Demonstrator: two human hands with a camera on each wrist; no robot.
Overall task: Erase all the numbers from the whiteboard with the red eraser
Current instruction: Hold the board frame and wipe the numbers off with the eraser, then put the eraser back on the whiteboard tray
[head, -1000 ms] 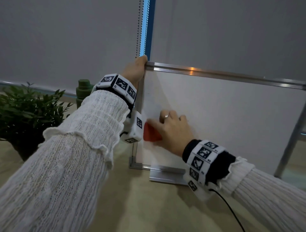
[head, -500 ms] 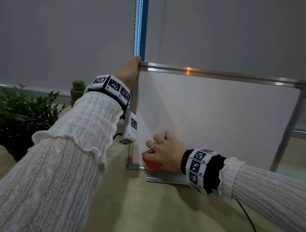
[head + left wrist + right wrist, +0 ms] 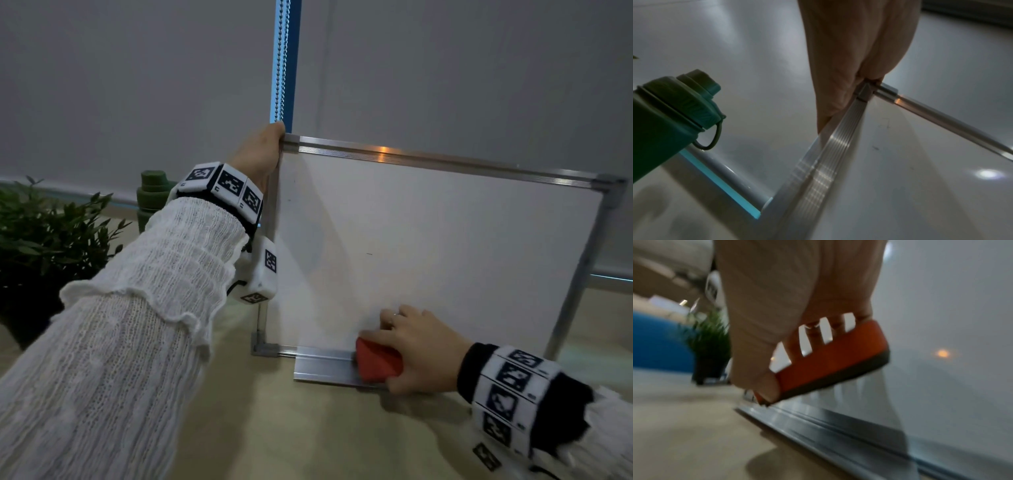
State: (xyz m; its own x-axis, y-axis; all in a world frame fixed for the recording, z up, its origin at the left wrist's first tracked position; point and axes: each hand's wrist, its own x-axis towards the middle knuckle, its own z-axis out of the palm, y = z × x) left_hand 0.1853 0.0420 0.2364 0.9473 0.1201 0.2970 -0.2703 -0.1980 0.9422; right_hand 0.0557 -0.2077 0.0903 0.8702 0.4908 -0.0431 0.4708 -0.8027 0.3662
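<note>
The whiteboard (image 3: 445, 246) stands upright on the table in a metal frame; I see no numbers on it, only a tiny dark mark near its middle. My left hand (image 3: 260, 150) grips the frame's top left corner (image 3: 865, 91). My right hand (image 3: 414, 346) holds the red eraser (image 3: 376, 363) at the board's bottom edge, over the metal tray (image 3: 322, 366). In the right wrist view the eraser (image 3: 830, 360), with its dark felt side towards the board, is tilted, one end down by the tray (image 3: 838, 423).
A potted green plant (image 3: 41, 240) stands at the left, with a green bottle (image 3: 152, 195) behind my left arm, close in the left wrist view (image 3: 670, 116). Grey blinds and a bead chain (image 3: 281, 58) hang behind the board. The tan tabletop (image 3: 308, 428) lies in front.
My right hand has carried the eraser down the board from mid-height, then to the right along the bottom edge over the tray. The left hand has kept its grip on the corner.
</note>
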